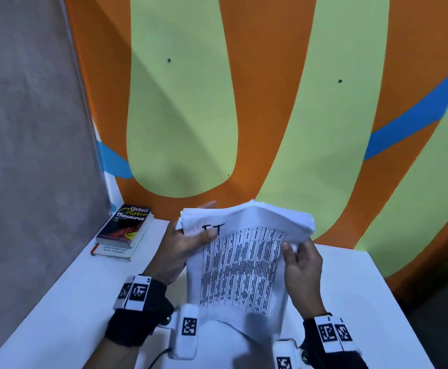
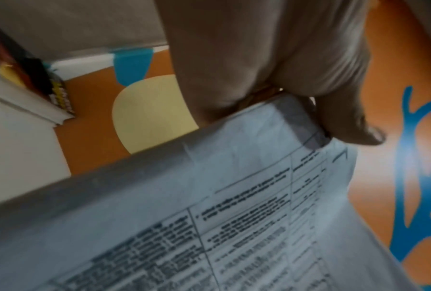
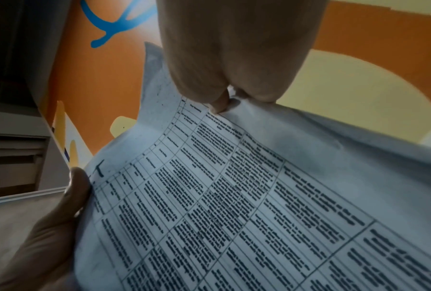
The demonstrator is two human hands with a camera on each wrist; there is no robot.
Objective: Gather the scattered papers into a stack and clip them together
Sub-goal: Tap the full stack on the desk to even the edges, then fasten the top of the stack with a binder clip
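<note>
A thick stack of white papers (image 1: pixel 244 259), printed with a table and marked with a handwritten figure, is held up off the white table (image 1: pixel 71 302). My left hand (image 1: pixel 183 243) grips its upper left corner, thumb on the front sheet. My right hand (image 1: pixel 297 259) pinches the right edge near the top. In the left wrist view the left hand (image 2: pixel 321 110) clamps the stack's (image 2: pixel 209 206) thick corner. Seen from the right wrist, the right hand (image 3: pixel 224 98) pinches the papers (image 3: pixel 234 187) at the top, and the left thumb (image 3: pixel 75 189) lies on the other edge. No clip is visible.
Two books (image 1: pixel 124 230) lie stacked at the table's back left corner, an Oxford thesaurus on top. A painted orange, green and blue wall (image 1: pixel 244 102) stands right behind the table. A grey wall (image 1: pixel 31 129) closes the left side.
</note>
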